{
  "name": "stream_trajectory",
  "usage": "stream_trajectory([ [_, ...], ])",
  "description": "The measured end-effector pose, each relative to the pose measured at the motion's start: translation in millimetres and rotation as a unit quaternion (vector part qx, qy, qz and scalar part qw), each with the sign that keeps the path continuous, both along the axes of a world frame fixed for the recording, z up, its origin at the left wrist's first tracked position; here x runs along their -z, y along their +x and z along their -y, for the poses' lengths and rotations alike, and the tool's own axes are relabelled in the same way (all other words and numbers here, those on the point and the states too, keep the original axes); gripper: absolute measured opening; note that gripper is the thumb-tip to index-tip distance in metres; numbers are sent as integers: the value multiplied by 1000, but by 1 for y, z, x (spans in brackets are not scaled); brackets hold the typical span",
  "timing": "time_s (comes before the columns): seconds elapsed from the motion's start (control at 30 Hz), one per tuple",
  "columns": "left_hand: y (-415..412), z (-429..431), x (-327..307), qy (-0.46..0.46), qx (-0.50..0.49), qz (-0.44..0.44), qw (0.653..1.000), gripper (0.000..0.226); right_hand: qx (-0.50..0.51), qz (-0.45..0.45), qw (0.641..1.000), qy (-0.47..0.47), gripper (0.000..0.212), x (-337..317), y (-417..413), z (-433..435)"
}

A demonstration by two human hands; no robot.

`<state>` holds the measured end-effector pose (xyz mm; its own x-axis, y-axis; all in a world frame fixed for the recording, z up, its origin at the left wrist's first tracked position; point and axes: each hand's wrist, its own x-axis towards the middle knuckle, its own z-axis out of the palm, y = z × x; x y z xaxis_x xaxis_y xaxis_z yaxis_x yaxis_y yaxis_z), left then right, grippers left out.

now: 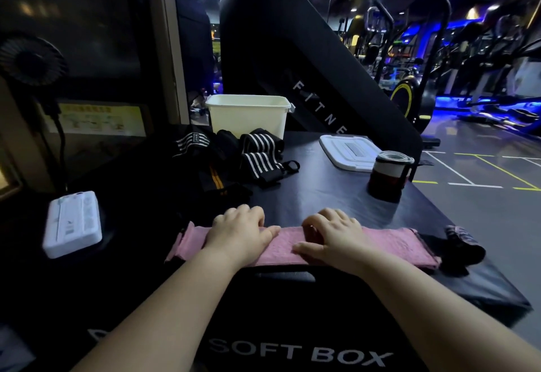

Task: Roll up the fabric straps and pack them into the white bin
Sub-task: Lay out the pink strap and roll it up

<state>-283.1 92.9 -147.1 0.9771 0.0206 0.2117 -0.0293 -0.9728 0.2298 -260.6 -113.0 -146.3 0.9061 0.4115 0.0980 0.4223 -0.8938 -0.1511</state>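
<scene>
At box (322, 187) edge, pink strap (389, 244), left hand (238, 232), right hand (332, 235), fingers (248, 214) clamped on it

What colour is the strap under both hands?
Pink; the strap shows best in the head view.

1. Under the fingers (248, 215) I see the pink strap (389, 243): soft, matt, slightly nubbly cloth.
2. Just beyond them, the black box top (336, 190) looks like smooth vinyl with a dull sheen.
3. Farther past, the white bin (248, 120) reads as smooth plastic, and the striped straps (260, 152) as woven cloth.
</scene>
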Motion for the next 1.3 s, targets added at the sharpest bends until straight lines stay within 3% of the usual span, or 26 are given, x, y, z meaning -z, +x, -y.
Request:
stream_trajectory([
  [0.1,-3,-17,2,10,-29,-27,999,38,6,-18,1000,4,75,-4,2,0],
  [0.3,-2,-22,2,17,-34,-59,998,39,-33,-36,998,28,51,-20,5,-8],
  [0.53,0,-19,-1,-36,19,-30,999,32,-56,-50,997,25,64,-22,9,2],
  [0.7,3,0,2,-18,93,96,991,22,-18,-32,999,19,59,-21,14,25],
  [0.77,6,16,3,-51,148,108,982,24,25,-27,999,27,53,-21,18,43],
  [0.87,14,43,7,-64,210,58,974,41,112,-19,992,48,53,-21,22,70],
  [0.93,22,61,8,-44,211,-5,977,40,162,-16,985,56,53,-20,23,80],
  [1.07,40,87,-2,-52,188,-48,980,40,220,-15,974,56,50,-18,24,83],
  [1.3,70,105,-9,-34,156,-129,979,46,189,-103,976,-22,43,-40,38,86],
])
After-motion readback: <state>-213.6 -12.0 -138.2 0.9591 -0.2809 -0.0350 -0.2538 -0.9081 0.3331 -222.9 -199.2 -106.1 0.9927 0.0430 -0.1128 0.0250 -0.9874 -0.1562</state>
